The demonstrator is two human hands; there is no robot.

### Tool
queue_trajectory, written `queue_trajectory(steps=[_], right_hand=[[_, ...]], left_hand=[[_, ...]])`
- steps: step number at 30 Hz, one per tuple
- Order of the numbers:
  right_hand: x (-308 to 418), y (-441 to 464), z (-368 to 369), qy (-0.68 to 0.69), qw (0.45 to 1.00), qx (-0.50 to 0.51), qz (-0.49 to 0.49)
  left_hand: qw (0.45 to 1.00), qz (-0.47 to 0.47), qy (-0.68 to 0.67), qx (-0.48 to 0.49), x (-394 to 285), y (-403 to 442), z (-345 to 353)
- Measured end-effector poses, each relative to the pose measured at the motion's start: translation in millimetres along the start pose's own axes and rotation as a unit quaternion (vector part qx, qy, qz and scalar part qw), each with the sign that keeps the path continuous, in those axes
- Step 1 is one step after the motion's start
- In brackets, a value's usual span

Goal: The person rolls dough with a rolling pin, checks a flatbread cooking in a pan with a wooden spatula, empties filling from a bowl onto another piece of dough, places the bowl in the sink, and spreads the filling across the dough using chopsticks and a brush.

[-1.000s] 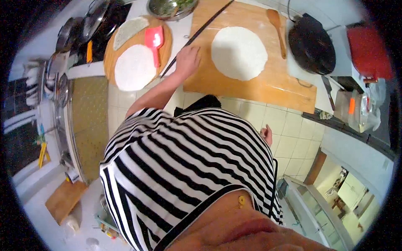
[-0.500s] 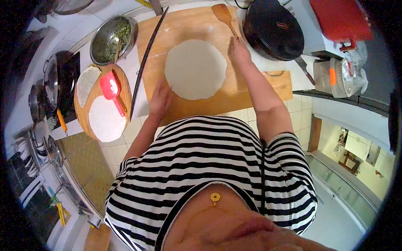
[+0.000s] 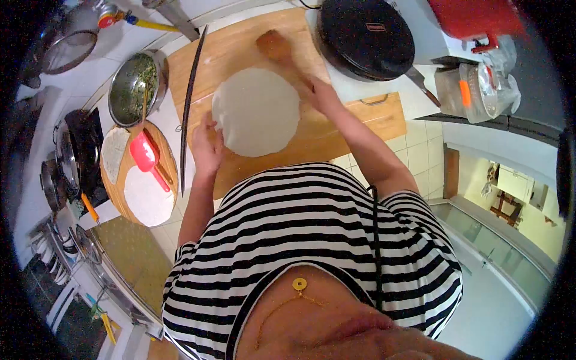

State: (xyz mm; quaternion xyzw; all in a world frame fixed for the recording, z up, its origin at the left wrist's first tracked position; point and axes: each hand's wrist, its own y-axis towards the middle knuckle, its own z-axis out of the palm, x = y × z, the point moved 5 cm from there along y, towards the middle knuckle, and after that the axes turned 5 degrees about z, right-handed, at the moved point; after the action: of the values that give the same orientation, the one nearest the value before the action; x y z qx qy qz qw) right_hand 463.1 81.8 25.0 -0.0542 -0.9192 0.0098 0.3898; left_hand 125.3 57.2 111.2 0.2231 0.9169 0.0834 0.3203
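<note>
A round, thin sheet of dough (image 3: 256,112) lies flat on the wooden board (image 3: 234,33). My right hand (image 3: 319,96) is closed around the handle of a wooden spatula (image 3: 275,47), whose blade is motion-blurred above the board, beyond the sheet's far right edge. At the dough's left edge is my left hand (image 3: 207,146), its thumb and fingers apart and the fingertips close to the rim. Whether they touch the dough is hard to make out.
A long dark rod (image 3: 192,108) lies along the board's left side. Further left are a steel bowl of chopped green filling (image 3: 135,90) and a round board (image 3: 171,159) with dough pieces and a red scoop (image 3: 144,153). A black electric pan (image 3: 366,39) and a knife (image 3: 423,87) are right.
The spatula has swung left and nearer to the dough with my right hand. My left hand has risen along the dough's left edge. The whole view has shifted slightly.
</note>
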Motion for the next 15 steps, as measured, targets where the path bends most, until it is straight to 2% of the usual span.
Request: queue_trajectory(steps=[1, 3, 5, 7, 9, 10, 11, 12, 13, 14, 15], right_hand=[[-6, -18, -1, 0.037, 0.999, 0.023, -0.027], [51, -72, -67, 0.065, 0.994, 0.033, -0.076], [7, -112, -70, -0.045, 0.993, 0.101, -0.031], [-12, -158, -112, -0.061, 0.989, 0.132, 0.004], [-91, -209, -129, 0.0, 0.986, 0.114, 0.118], [-94, -226, -152, 0.021, 0.982, 0.115, 0.151], [-101, -241, -175, 0.052, 0.984, 0.081, 0.153], [-118, -258, -196, -0.036, 0.978, 0.075, 0.194], [-131, -272, -212, -0.027, 0.983, 0.026, 0.18], [-148, -286, -220, -0.025, 0.984, 0.029, 0.175], [-177, -301, -232, -0.007, 0.976, 0.002, 0.22]], left_hand=[[0.999, 0.011, 0.003, -0.041, -15, 11, -8], [0.994, 0.037, -0.002, -0.102, -47, 28, -7], [0.992, 0.079, 0.008, -0.102, -76, 50, 2], [0.985, 0.141, 0.021, -0.099, -128, 74, 20], [0.976, 0.195, 0.038, -0.092, -185, 98, 46], [0.966, 0.245, 0.025, -0.078, -210, 111, 59], [0.953, 0.295, 0.011, -0.065, -234, 126, 73], [0.949, 0.309, 0.021, -0.059, -263, 138, 91], [0.942, 0.329, 0.03, -0.059, -284, 152, 106], [0.939, 0.34, 0.034, -0.042, -300, 165, 123], [0.935, 0.351, 0.04, -0.023, -319, 176, 143]])
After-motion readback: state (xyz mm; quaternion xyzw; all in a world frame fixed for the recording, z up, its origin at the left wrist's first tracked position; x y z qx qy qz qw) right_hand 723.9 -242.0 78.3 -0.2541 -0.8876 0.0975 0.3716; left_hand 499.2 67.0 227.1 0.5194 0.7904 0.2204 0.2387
